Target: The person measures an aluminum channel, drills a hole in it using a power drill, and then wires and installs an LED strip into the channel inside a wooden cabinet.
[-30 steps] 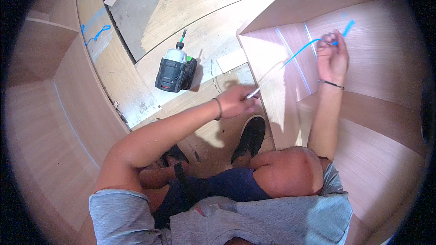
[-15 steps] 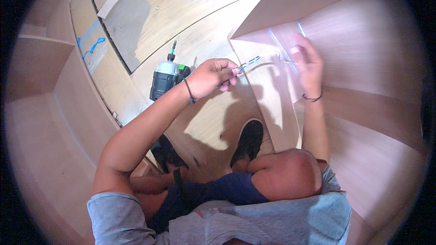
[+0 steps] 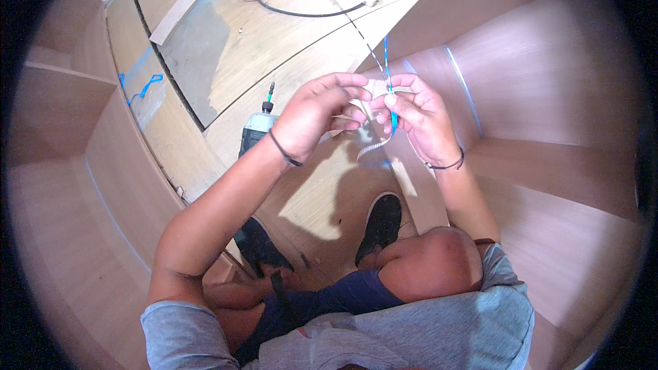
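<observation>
Thin blue and pale strips point(image 3: 394, 120) are pinched between the thumb and fingers of my right hand point(image 3: 419, 113). A dark-and-white strand and a blue one rise from the pinch, and a pale end curls below it. Their exact material is too fine to make out. Just left of the pinch is my left hand point(image 3: 325, 113), its fingers bent and apart with nothing visible in them. A cordless driver point(image 3: 257, 127) with a green-collared bit stands on the wooden floor behind my left wrist, partly hidden by it.
Wooden cabinet carcasses stand on both sides, the right cabinet point(image 3: 541, 89) close to my right arm. At the back lie a black cable point(image 3: 301, 14), a wood strip point(image 3: 188, 0) and a blue strip scrap point(image 3: 151, 85). My shoes point(image 3: 380, 226) rest on the floor.
My right hand has moved left from the cabinet and now pinches the strips. My left hand's fingers, earlier closed on them, have come apart. The view has shifted slightly.
</observation>
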Demonstrator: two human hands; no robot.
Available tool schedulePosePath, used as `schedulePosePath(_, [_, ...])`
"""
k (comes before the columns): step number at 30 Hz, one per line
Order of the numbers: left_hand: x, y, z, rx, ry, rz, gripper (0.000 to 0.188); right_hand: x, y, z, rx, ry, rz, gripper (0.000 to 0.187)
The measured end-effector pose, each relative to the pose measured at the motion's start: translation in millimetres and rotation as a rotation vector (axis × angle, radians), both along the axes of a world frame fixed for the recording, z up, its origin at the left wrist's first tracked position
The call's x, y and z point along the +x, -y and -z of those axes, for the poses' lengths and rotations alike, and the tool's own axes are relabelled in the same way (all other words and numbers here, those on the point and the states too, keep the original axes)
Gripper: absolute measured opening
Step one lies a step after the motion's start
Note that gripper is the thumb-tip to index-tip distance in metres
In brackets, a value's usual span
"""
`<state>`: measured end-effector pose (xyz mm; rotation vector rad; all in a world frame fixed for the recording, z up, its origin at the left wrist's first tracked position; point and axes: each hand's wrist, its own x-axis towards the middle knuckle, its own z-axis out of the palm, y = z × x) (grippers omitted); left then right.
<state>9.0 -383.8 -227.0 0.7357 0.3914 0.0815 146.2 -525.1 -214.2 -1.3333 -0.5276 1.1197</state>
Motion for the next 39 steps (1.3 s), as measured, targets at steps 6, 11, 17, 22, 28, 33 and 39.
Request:
schedulePosePath(6, [1.3, 17.8, -5.3, 0.438, -0.066, -0.091, 0.023, -15.9, -6.4, -11.0, -0.001, -0.020, 0.003, 0.025])
schedulePosePath(11, [4.6, 22.5, 2.4, 0.685, 0.000, -0.225, 0.017, -20.0, -3.9, -7.1, 0.084, 0.123, 0.009, 0.022])
schedulePosePath(17, [7.0, 29.1, 1.6, 0.809, 0.014, -0.351, 0.012, -19.3, -1.3, -3.0, 0.082, 0.355, 0.003, 0.018])
schedulePosePath(22, [7.5, 28.5, 0.2, 0.905, 0.026, -0.379, 0.011, -21.5, -0.3, -9.8, 0.072, 0.272, 0.033, 0.013])
schedulePosePath(28, [4.0, 31.7, -6.9, 1.004, 0.001, -0.213, 0.010, -7.5, 3.8, -13.7, -0.045, 0.403, 0.040, 0.014])
schedulePosePath(33, [1.8, 37.5, -13.8, 1.018, -0.064, -0.271, 0.012, -11.8, 1.3, -20.4, 0.026, 0.253, 0.115, 0.013])
schedulePosePath(39, [3.0, 36.1, -17.9, 1.055, -0.036, -0.337, 0.019, -10.2, 3.2, -20.1, 0.021, 0.174, 0.116, 0.012])
